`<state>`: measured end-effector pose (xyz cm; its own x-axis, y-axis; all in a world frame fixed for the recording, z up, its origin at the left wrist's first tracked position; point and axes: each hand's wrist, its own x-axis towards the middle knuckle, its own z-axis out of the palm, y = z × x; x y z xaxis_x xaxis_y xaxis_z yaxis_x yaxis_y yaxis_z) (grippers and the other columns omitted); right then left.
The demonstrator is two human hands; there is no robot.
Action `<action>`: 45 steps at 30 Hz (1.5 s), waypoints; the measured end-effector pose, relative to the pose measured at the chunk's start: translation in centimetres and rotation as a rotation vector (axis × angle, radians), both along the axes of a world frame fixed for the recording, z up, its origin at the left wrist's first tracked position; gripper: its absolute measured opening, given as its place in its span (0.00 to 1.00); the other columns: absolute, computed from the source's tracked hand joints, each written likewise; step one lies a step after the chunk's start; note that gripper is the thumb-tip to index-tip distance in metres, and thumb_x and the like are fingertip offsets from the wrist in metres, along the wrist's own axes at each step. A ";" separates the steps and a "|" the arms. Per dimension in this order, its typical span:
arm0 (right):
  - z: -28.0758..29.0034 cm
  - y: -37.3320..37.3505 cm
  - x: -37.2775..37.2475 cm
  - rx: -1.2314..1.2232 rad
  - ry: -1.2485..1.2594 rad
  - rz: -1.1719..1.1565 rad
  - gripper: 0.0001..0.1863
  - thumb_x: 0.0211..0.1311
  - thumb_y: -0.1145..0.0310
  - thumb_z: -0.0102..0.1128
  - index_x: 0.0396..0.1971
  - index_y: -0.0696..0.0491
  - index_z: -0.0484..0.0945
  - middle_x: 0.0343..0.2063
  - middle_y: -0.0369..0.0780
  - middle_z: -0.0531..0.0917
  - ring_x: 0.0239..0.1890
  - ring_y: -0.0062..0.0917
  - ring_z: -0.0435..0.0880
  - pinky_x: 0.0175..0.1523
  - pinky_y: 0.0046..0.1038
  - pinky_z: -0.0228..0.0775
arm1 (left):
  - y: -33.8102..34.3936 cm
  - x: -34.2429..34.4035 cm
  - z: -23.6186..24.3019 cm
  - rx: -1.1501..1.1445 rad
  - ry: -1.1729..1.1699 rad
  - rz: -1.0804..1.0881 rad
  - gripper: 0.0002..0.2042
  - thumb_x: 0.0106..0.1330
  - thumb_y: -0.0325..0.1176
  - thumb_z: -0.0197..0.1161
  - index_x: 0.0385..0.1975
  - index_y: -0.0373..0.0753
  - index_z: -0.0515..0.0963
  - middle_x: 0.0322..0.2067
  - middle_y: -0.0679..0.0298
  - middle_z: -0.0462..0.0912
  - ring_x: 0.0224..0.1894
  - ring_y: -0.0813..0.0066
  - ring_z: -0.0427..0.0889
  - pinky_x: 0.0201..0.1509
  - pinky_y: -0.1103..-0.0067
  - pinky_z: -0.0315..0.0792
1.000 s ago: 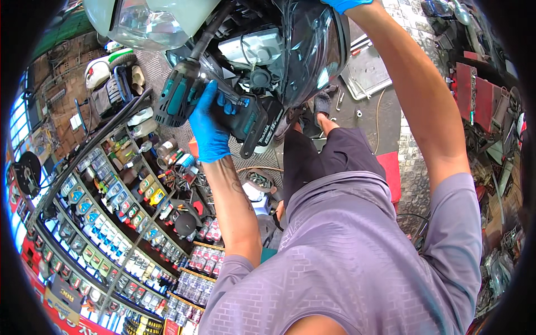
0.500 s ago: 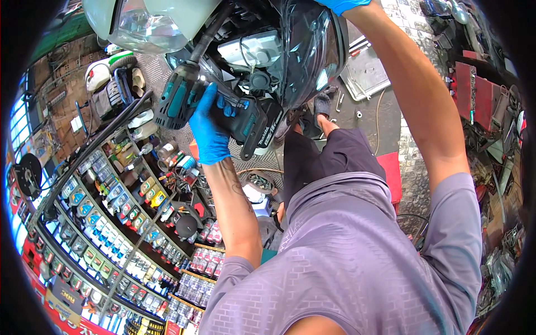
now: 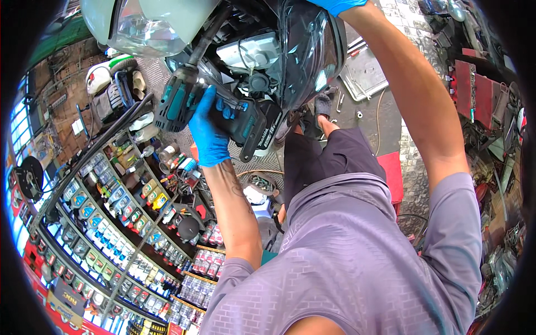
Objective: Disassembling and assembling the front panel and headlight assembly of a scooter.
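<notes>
My left hand [image 3: 211,137], in a blue glove, is closed around the handle of a teal and black cordless impact wrench [image 3: 176,103]. A battery sits at the foot of the handle, and a small light glows near the tool's nose. From that nose a long dark shaft [image 3: 205,39] reaches up into the opened body of a scooter, beside a silver metal part [image 3: 254,51]. At the top edge my gloved right hand [image 3: 341,5] is by a glossy dark body panel [image 3: 314,47]. Its fingers are cut off by the frame.
A pale panel with a clear lamp [image 3: 148,30] is at the upper left. Shelves of bottles [image 3: 114,209] fill the left side. A metal tray [image 3: 365,75] lies on the floor near my feet, with a hose beside it. Red metal boxes [image 3: 474,92] stand at the right.
Almost nothing differs. My right hand has shifted slightly left and up at the top edge; the left hand and impact wrench hold nearly the same place.
</notes>
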<state>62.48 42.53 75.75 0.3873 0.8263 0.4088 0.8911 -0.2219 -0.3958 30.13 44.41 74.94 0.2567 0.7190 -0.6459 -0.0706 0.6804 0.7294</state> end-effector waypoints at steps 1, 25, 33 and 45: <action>0.0 0.0 -0.1 0.028 0.017 -0.008 0.18 0.54 0.54 0.57 0.28 0.56 0.82 0.26 0.49 0.83 0.30 0.42 0.83 0.37 0.38 0.76 | 0.0 0.0 0.0 -0.001 0.000 -0.002 0.05 0.66 0.33 0.60 0.30 0.40 0.76 0.19 0.70 0.69 0.21 0.75 0.66 0.26 0.77 0.60; 0.5 -0.1 -0.3 0.056 0.053 -0.018 0.15 0.52 0.57 0.59 0.28 0.56 0.82 0.25 0.49 0.83 0.29 0.43 0.83 0.37 0.39 0.76 | -0.3 0.5 0.2 0.013 -0.034 -0.014 0.06 0.67 0.32 0.59 0.29 0.40 0.74 0.18 0.70 0.66 0.19 0.75 0.65 0.26 0.77 0.60; 0.8 -0.2 -0.2 0.030 0.071 -0.016 0.16 0.52 0.57 0.59 0.27 0.57 0.81 0.25 0.49 0.83 0.29 0.43 0.84 0.36 0.39 0.77 | 0.3 0.1 -0.2 0.028 -0.056 -0.039 0.07 0.66 0.32 0.60 0.27 0.39 0.74 0.17 0.66 0.70 0.18 0.73 0.70 0.24 0.76 0.65; 1.1 0.3 0.8 0.038 0.078 0.238 0.08 0.48 0.68 0.57 0.23 0.55 0.82 0.23 0.49 0.82 0.29 0.45 0.83 0.37 0.39 0.76 | 0.2 0.5 0.4 -0.062 -0.022 0.033 0.06 0.68 0.34 0.59 0.28 0.42 0.74 0.18 0.70 0.70 0.20 0.75 0.69 0.26 0.77 0.64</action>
